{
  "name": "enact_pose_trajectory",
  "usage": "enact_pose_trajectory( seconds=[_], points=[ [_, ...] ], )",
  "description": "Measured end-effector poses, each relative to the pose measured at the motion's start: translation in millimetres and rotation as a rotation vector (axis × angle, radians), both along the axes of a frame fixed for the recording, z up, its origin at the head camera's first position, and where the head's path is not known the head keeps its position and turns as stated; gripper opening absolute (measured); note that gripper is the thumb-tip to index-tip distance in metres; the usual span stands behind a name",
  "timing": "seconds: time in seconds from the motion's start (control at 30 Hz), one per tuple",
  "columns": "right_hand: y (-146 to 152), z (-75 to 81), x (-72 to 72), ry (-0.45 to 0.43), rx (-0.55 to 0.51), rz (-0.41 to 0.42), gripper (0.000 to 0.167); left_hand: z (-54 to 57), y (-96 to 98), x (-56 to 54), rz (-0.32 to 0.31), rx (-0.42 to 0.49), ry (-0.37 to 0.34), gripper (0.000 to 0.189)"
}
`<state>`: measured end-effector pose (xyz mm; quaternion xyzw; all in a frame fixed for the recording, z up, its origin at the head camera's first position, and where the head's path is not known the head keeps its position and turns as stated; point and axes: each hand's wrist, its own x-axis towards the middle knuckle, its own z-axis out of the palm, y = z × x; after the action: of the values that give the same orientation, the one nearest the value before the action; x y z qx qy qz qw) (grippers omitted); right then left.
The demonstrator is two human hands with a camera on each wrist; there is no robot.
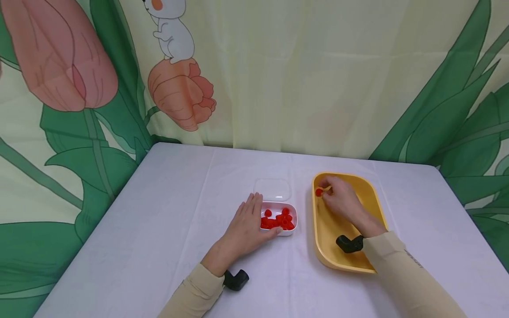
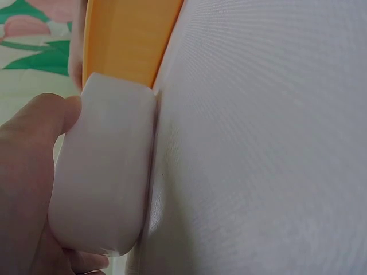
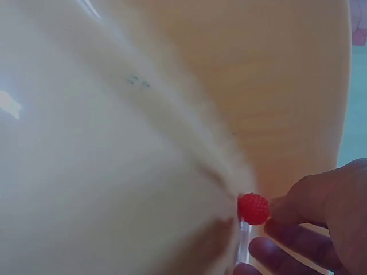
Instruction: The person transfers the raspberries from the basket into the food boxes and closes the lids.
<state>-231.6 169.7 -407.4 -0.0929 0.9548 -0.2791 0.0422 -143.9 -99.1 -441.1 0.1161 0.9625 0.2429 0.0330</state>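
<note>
In the head view, a small white box [image 1: 294, 212] holds several red raspberry-like pieces [image 1: 284, 219]. My left hand [image 1: 246, 227] lies against its left side, fingers straight, thumb at the near rim. The left wrist view shows the thumb against the edge of the box [image 2: 106, 166]. Over the far left part of the yellow tray [image 1: 328, 254], my right hand [image 1: 345, 201] pinches a red raspberry-like piece [image 1: 319, 192] at its fingertips. In the right wrist view, this bumpy piece [image 3: 253, 208] sits close to the tray wall [image 3: 292, 114]; the fingers [image 3: 309, 195] partly hide the contact.
A clear lid [image 1: 272, 189] lies flat just behind the white box. Both stand on a white-covered table [image 1: 159, 229], left of the yellow tray. A floral curtain [image 1: 298, 88] hangs behind the table. Black wrist devices [image 1: 236, 280] are on both forearms.
</note>
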Motion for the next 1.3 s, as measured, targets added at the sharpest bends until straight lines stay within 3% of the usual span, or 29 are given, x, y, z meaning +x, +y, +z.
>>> enact_pose_trajectory(
  seconds=[0.4,1.3],
  points=[
    [1,-10.6,-2.1,-0.018,-0.004,0.010,0.022,-0.1,0.5,0.3,0.001,0.001,0.003,0.106],
    [-4,-11.4,-0.4,0.019,0.004,0.054,0.020,1.7,0.3,0.6,0.002,0.009,-0.001,0.106]
  ],
)
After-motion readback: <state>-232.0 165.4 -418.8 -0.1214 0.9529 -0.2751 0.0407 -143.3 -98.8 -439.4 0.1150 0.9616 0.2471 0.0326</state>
